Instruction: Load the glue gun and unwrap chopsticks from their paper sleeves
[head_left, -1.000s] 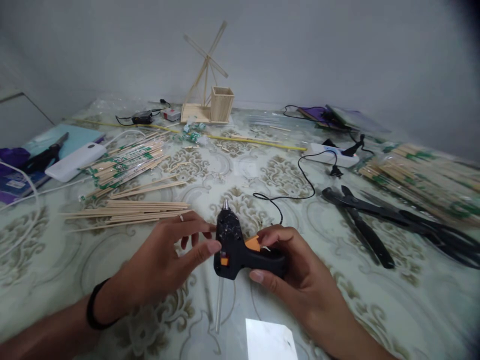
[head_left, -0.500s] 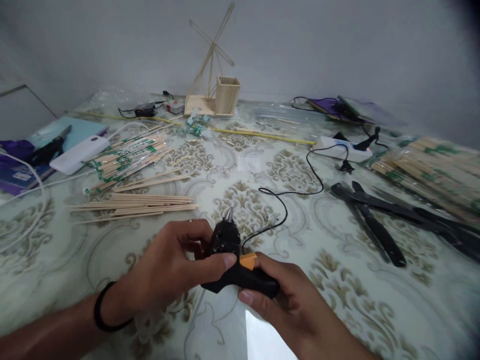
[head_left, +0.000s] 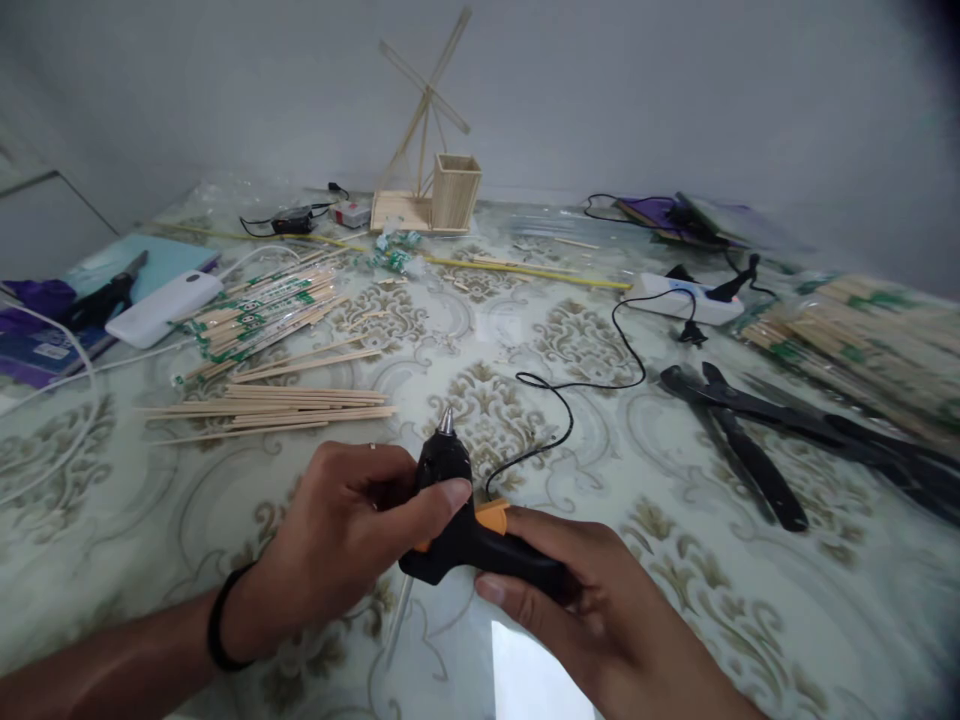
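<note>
A black glue gun (head_left: 450, 545) with an orange trigger is held low over the patterned tablecloth, its metal nozzle pointing away from me. My left hand (head_left: 360, 530) grips the body, thumb across the top; a dark band circles that wrist. Fingers of my right hand (head_left: 577, 600) wrap round the handle near the trigger. A pale glue stick (head_left: 399, 615) juts from the gun's rear. The thin black cord (head_left: 536, 450) runs from beyond the gun towards the power strip (head_left: 694, 302). Loose wooden sticks (head_left: 300, 408) lie left of the nozzle.
Bagged sticks (head_left: 262, 310) and a white power bank (head_left: 163, 308) lie at the left. A stick windmill with a box (head_left: 455, 195) stands by the wall. Black-handled cutters (head_left: 750, 450) and more bagged sticks (head_left: 862, 340) are on the right. Yellow tape crosses the back.
The glue gun's nozzle has shifted slightly left, with both hands still round the gun. My left wrist has moved a little right, and more of the glue stick shows.
</note>
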